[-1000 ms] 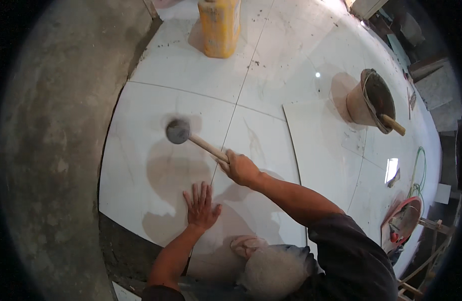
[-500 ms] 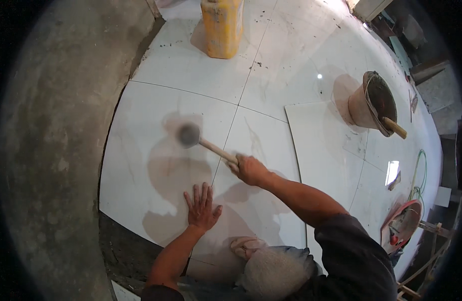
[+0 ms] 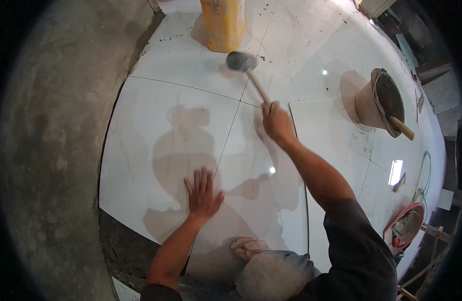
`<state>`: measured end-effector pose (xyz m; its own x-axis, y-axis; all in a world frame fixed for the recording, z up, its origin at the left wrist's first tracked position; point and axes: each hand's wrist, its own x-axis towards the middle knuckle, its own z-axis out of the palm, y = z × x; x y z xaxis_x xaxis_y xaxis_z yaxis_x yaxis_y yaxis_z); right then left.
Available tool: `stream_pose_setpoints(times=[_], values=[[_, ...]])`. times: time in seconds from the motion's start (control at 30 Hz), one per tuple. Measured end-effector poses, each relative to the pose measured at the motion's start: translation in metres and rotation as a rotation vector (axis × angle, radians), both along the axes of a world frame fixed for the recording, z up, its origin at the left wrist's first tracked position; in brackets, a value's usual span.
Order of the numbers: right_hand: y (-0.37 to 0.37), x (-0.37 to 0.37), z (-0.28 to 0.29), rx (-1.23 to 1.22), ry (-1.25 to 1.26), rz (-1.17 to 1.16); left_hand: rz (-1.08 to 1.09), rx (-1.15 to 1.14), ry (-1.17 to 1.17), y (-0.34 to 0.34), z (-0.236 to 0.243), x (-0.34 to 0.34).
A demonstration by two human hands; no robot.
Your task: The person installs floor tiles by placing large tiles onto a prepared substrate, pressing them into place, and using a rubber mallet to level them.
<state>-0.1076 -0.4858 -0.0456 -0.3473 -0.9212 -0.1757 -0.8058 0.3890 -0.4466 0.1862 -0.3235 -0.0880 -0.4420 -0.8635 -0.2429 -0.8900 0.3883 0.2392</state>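
With my right hand [image 3: 276, 120] I grip the pale wooden handle of a mallet [image 3: 241, 61], whose dark round head is raised over the white tiles, a little below a yellow jerrycan [image 3: 223, 22], and blurred by motion. My left hand [image 3: 204, 194] rests palm down with fingers spread on a white marbled floor tile [image 3: 130, 145], near the seam running between two tiles. Shadows of my body and arms fall across both. My bent knee [image 3: 273, 278] and bare foot [image 3: 246, 246] are at the bottom of the view.
A bucket [image 3: 366, 103] with a wooden handle sticking out stands at the right, beside a loose large tile [image 3: 321, 145]. Further right lie a green hose [image 3: 426, 173] and a red tub [image 3: 409, 226] with tools. Bare concrete [image 3: 50, 140] borders the tiles at left, with dark screed [image 3: 125, 241] below.
My right hand has moved up and forward, swinging the mallet head away from the middle of the near left tile toward the jerrycan. My left hand stays in nearly the same place.
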Motion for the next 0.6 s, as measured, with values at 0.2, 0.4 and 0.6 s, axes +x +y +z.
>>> stream_pose_setpoints(times=[0.2, 0.4, 0.6], values=[[-0.053, -0.022, -0.037, -0.201, 0.236, -0.075, 0.347, -0.208, -0.004, -0.165, -0.019, -0.063], [-0.064, -0.014, -0.06, -0.251, 0.51, -0.097, 0.231, -0.218, 0.054, -0.24, -0.011, -0.108], [-0.061, -0.011, -0.054, -0.162, 0.511, -0.104, -0.003, -0.154, 0.227, -0.262, -0.016, -0.098]])
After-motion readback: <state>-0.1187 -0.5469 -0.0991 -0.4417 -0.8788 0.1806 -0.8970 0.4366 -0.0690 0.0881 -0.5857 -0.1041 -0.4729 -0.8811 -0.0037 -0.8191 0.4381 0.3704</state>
